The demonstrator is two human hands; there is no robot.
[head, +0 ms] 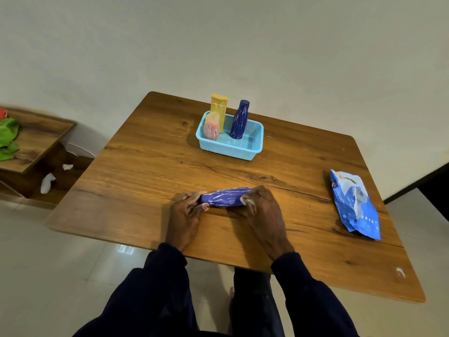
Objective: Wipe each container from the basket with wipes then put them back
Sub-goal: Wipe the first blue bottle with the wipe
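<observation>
Bottle (226,197), dark blue, lies on its side by the near edge of the table (145,166), with a hand at each end. I cannot tell if it touches the wood. The left hand (187,210) curls its fingers round the thin end. The right hand (262,205) grips a white wipe (245,200) against the fat end (most of the wipe hides under the fingers).

A wide stretch of wood lies between the hands and the basket (252,148), which sits toward the far edge. In the basket stand a yellow bottle (218,105) at the far left corner, a pink pot (211,128) just in front of it, and a tall bottle (240,120) in the middle. The right part of the basket shows only its mesh floor.

The pack (354,203) of wipes lies near the right edge, well apart from the right hand. More wood runs from the left hand out to the left edge.

Past that edge is a low shelf (41,137) with a green cloth (8,137) on top and white wads (47,182) below.
</observation>
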